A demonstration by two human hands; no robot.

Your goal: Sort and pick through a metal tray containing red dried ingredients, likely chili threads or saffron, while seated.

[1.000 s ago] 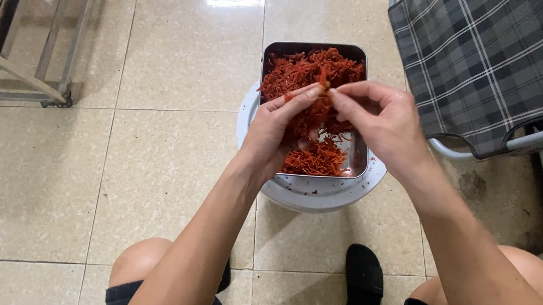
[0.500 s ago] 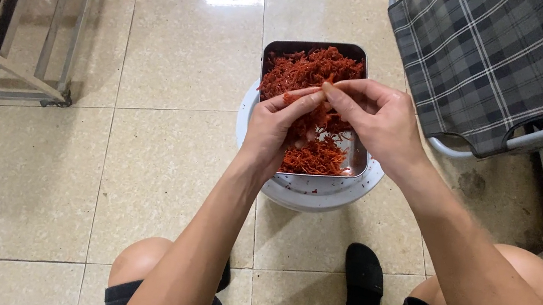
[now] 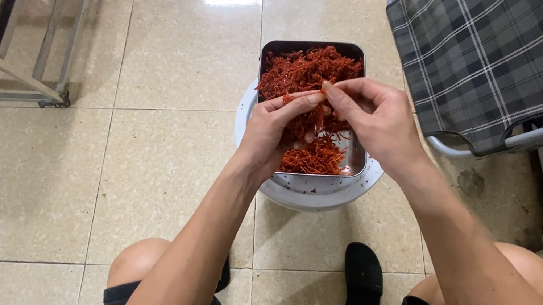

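Two bare hands meet over a rectangular stainless-steel tray heaped with red-orange shredded strands — the left hand and the right hand touch fingertip to fingertip, each pinched shut on a small tuft of the shreds, just above the heap. The tray sits on top of a round white plastic tub, which stands on the glossy beige tiled floor between the person's knees.

Those shreds look light, soft and limp, a tangled mass that probably clings together and pulls apart in wisps — so a fingertip pinch seems the right hold, taken at the loose top of the pile rather than deep in it. They may be a little oily or sticky; I cannot tell from here. The tray itself looks thin, stiff and smooth-walled, best lifted by its rim.

Plenty stays out of sight: the hands cover the middle of the heap, the tub's inside is hidden under the tray, and what exactly the strands are is hard to make out. A grey plaid folding chair is cut off top right, a metal frame rack top left.
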